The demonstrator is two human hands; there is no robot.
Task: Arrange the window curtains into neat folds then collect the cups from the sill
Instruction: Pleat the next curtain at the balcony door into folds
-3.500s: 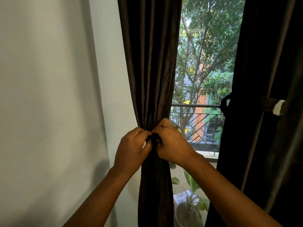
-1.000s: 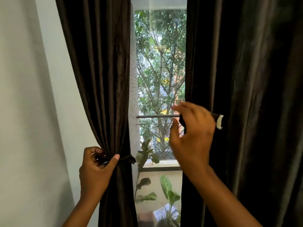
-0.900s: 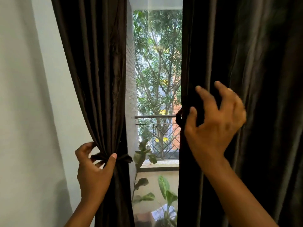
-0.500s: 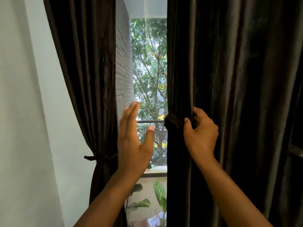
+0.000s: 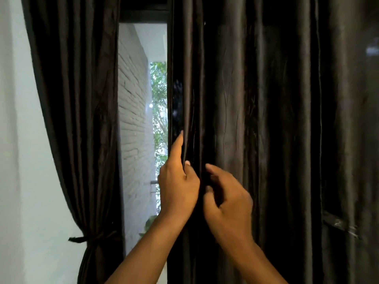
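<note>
Left forefinger [image 5: 178, 145] straight, lying up along the inner edge of the right curtain [image 5: 266, 130]; thumb pressed against the fold beside it, pinching the cloth. Left hand [image 5: 177, 187] now on that edge, no longer raised flat and free in the window gap as half a second ago. Right fingers [image 5: 213, 171] curled, thumb and forefinger closing on a fold just right of the left hand; how firmly, cannot tell, blurred. Right hand [image 5: 227, 203] lower and nearer the left than before, almost touching it, and off the dark knot at the edge it gripped earlier. Both forearms rising from bottom of view.

Right curtain hanging loose in long vertical pleats, filling the right half of view. Left curtain [image 5: 78, 119] gathered, bound low by a dark tie [image 5: 92, 236], as 0.5 s ago. View closer and shifted right since then; gap between the curtains narrower.

Through the gap: white brick wall [image 5: 135, 140], green foliage [image 5: 160, 111], short piece of railing [image 5: 153, 182], a leaf low down. Dark window frame [image 5: 143, 13] across the top. Plain pale wall [image 5: 18, 160] at far left. Sill and cups not in view.
</note>
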